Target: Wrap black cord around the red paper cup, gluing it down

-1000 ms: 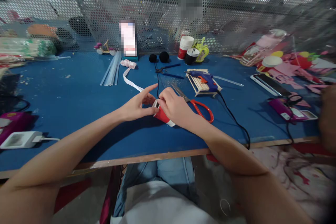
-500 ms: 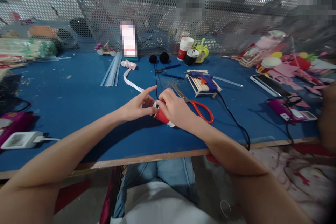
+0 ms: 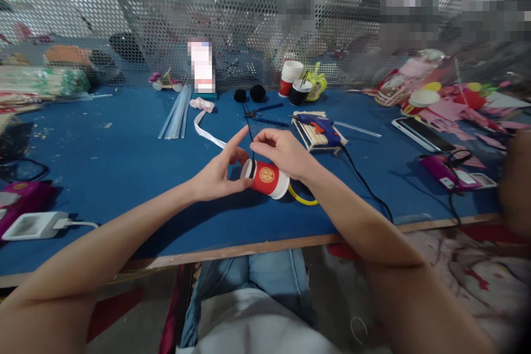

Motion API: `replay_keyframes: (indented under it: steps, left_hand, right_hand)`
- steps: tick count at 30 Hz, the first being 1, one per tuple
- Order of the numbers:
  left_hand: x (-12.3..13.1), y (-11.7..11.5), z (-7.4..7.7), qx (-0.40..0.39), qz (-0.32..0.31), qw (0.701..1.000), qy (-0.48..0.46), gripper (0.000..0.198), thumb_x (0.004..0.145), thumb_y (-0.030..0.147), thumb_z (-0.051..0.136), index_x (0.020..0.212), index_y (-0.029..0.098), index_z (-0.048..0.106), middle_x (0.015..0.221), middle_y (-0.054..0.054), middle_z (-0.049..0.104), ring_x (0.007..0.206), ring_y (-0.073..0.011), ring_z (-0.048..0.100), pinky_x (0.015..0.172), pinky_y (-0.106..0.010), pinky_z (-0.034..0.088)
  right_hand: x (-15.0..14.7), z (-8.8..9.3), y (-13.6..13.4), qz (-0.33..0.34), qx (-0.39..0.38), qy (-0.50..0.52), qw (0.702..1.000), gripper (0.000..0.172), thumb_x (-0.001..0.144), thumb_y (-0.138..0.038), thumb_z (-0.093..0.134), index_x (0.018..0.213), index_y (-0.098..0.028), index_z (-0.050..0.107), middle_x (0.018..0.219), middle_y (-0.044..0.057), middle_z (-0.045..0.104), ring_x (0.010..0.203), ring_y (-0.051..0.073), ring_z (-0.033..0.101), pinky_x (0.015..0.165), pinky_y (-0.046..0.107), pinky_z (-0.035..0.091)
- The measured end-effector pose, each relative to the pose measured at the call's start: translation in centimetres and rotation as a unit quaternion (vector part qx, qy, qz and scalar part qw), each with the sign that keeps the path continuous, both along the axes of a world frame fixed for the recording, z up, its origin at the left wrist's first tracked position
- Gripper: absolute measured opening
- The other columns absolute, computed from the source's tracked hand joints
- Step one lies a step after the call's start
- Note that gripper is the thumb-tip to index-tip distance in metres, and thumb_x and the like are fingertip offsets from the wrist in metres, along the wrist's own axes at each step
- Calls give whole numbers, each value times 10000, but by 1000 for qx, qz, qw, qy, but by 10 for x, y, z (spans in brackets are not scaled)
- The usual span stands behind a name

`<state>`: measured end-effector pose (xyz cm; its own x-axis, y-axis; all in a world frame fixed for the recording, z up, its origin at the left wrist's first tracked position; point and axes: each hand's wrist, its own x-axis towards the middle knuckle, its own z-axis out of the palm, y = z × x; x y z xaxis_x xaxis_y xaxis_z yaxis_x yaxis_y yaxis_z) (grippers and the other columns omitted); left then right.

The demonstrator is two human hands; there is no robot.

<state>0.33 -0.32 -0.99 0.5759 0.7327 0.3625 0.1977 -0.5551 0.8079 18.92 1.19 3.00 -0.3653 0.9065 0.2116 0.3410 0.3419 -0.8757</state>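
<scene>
A red paper cup [image 3: 269, 178] with a gold emblem lies on its side on the blue table [image 3: 124, 166], its base pointing left. My left hand [image 3: 219, 172] steadies the base end with thumb and lower fingers, while the index finger points up. My right hand [image 3: 282, 152] hovers just above the cup with fingertips pinched on a thin black cord [image 3: 250, 131]. The cord runs back toward two black pom-poms [image 3: 249, 93]. A yellow loop [image 3: 302, 199] peeks out under my right wrist.
A blue glue gun [image 3: 320, 123] rests on a stick frame, its black cable trailing over the front edge. Behind are stacked cups [image 3: 289, 75], glue sticks [image 3: 176, 113], white ribbon [image 3: 204, 126] and pliers [image 3: 265, 113]. A phone [image 3: 418, 134] and pink craft scraps lie right; a white adapter [image 3: 31, 225] left.
My right hand has lifted off the cup and now pinches the cord above it. The cup has turned, so its emblem shows. The scissors are no longer in sight.
</scene>
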Motion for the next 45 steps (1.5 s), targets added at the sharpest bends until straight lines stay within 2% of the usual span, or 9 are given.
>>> replay_keyframes:
  steps: [7, 14, 18, 22, 25, 35, 40, 42, 45]
  left_hand:
    - [-3, -2, 1, 108, 3, 994, 28, 735, 759, 231, 665, 1419, 229, 342, 1267, -116, 530, 1050, -218, 530, 951, -381, 439]
    - [-2, -1, 5, 101, 25, 992, 74, 625, 759, 290, 658, 1343, 193, 458, 1143, -101, 562, 998, -205, 559, 934, -373, 471]
    - [-1, 0, 4, 93, 35, 992, 75, 602, 754, 299, 664, 1320, 199, 485, 1159, -107, 561, 1019, -217, 561, 931, -384, 479]
    - [-3, 3, 2, 87, 51, 992, 81, 638, 753, 288, 658, 1349, 194, 450, 1144, -107, 561, 1011, -216, 568, 918, -381, 492]
    - [-4, 5, 1, 74, 58, 993, 78, 675, 751, 286, 660, 1373, 193, 416, 1143, -104, 566, 1028, -223, 569, 920, -389, 491]
    - [-6, 7, 2, 58, 65, 993, 74, 682, 742, 283, 664, 1372, 194, 420, 1142, -100, 588, 998, -211, 574, 877, -353, 482]
    - [-7, 8, 4, 33, 77, 994, 67, 697, 729, 300, 676, 1369, 184, 425, 1132, -102, 599, 1009, -219, 578, 909, -366, 464]
    - [-8, 9, 3, 16, 78, 995, 58, 714, 718, 307, 684, 1370, 177, 422, 1136, -107, 600, 1016, -225, 580, 920, -375, 458]
    - [-9, 12, 0, -3, 84, 995, 48, 713, 714, 295, 685, 1367, 189, 419, 1088, -84, 606, 978, -199, 581, 926, -380, 449]
  right_hand:
    - [-6, 2, 21, 96, -103, 38, 989, 83, 710, -89, 583, 718, -169, 604, 635, -22, 626, 609, 92, 575, 615, 232, 459]
    - [53, 24, 45, -135, -6, -53, 989, 153, 868, -222, 508, 844, -142, 636, 654, 25, 632, 483, 104, 564, 455, 237, 425]
    - [105, 27, 59, -329, 118, -202, 915, 196, 850, -161, 481, 932, -123, 654, 817, 99, 688, 744, 185, 660, 683, 321, 505]
    - [130, 12, 64, -308, 22, -483, 819, 208, 792, -237, 566, 850, -80, 690, 912, 204, 688, 931, 309, 643, 787, 384, 476]
    - [131, -2, 66, -298, -6, -519, 801, 282, 789, -295, 572, 866, -51, 690, 924, 252, 667, 951, 340, 627, 778, 403, 475]
    - [127, -2, 53, -403, 64, -295, 864, 523, 709, -248, 656, 1174, -39, 541, 1043, 194, 646, 946, 288, 617, 798, 387, 466]
    - [108, 12, 26, -254, 33, -115, 960, 214, 716, -367, 662, 763, -164, 612, 680, 35, 624, 624, 171, 573, 596, 315, 464]
    - [97, 17, 13, -190, 12, -75, 979, 260, 748, -400, 638, 617, -187, 565, 550, 2, 548, 536, 137, 527, 551, 294, 450]
    - [81, 24, -5, -122, -10, -26, 992, 180, 733, -365, 669, 709, -192, 624, 610, -2, 599, 508, 114, 520, 500, 268, 442]
